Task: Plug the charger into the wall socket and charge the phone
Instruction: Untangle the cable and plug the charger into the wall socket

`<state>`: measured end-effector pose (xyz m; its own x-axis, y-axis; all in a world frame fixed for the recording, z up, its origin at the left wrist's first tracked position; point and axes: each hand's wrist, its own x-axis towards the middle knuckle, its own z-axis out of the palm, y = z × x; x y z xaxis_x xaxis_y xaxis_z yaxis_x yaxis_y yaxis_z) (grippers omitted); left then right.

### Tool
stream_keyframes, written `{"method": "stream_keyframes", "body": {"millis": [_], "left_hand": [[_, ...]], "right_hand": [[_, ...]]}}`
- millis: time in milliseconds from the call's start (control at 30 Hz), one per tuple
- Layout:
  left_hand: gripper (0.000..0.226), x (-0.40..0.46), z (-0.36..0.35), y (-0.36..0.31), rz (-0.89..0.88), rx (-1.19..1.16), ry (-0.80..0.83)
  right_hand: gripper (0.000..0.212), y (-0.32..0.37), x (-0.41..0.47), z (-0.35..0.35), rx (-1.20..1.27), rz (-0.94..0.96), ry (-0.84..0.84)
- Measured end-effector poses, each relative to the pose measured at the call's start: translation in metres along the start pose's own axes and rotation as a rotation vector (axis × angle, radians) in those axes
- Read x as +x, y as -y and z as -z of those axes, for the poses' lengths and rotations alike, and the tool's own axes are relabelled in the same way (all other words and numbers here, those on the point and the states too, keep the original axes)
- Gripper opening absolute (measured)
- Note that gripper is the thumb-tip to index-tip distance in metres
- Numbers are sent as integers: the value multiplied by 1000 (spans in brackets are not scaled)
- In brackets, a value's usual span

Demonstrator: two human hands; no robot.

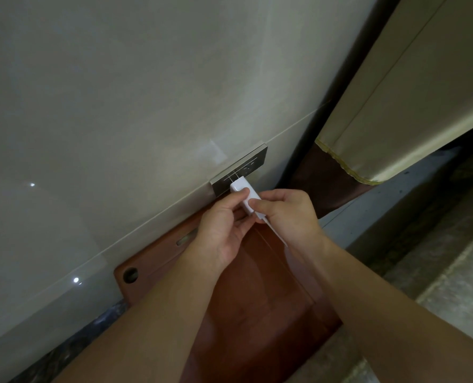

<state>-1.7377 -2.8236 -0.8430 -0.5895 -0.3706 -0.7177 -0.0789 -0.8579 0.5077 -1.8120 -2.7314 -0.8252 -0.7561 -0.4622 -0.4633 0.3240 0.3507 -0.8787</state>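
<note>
**Charger at socket face, seating not confirmed**

Forearms fill the near view, leading up to both hands closed on the white charger (243, 195). Left hand (221, 230) pinches its upper side with the thumb; right hand (288, 214) grips the lower end, where a white cable (274, 230) trails off. Charger nose meets the dark wall socket (241, 170) on the pale wall (119, 106); pin engagement is hidden. Recommended: keep the body square to the plate and press straight. Phone not in view. No legible markings. Reddish-brown board (257, 299) lies below.
</note>
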Motion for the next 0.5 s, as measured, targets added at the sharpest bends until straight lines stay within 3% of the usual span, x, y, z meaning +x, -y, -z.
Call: {"method": "stream_keyframes", "body": {"millis": [133, 500], "left_hand": [[24, -1, 3, -3, 52, 44, -4], [25, 1, -7, -12, -4, 25, -61]], "right_hand": [[10, -3, 0, -4, -35, 29, -11], [5, 6, 12, -14, -67, 42, -58]]}}
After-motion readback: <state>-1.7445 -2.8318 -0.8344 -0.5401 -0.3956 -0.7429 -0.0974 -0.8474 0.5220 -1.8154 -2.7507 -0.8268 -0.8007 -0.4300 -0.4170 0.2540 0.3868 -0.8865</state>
